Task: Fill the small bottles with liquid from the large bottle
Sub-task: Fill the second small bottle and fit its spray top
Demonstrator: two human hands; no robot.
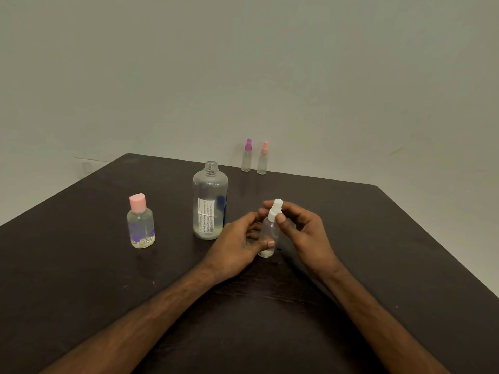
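Near the middle of the tabletop (81,265), the left hand (237,249) was wrapped around the body of a small spray bottle (268,236) standing on the wood, while the right hand (305,233) pinched its white spray cap (276,209) between thumb and fingers. The large bottle (210,201), uncapped, stood just beside it. The little bottle looked light, smooth and easily tipped, so it was probably best gripped low on its body, and the cap by its collar.
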